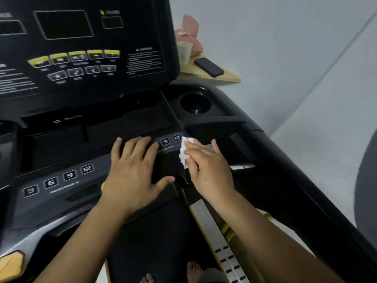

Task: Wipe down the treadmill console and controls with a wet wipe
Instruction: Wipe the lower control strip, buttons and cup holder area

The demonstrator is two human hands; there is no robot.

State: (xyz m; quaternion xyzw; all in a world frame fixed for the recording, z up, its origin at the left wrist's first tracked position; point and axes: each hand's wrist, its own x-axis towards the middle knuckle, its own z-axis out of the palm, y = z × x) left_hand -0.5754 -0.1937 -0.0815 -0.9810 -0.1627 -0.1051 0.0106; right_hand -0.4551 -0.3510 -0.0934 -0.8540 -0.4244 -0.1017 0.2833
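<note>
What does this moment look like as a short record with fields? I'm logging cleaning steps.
left hand: flat, fingers spread, resting on the lower control panel
right hand: pressing a white wet wipe on the panel
wipe position: just right of the 9 and 12 buttons
cup holder: holds nothing that shows
shelf beyond console: phone, paper cup

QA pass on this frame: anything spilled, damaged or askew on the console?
Nothing stands out. The console looks intact, the cup holder empty, no spill visible. The right hand presses the wipe beside the number buttons.
</note>
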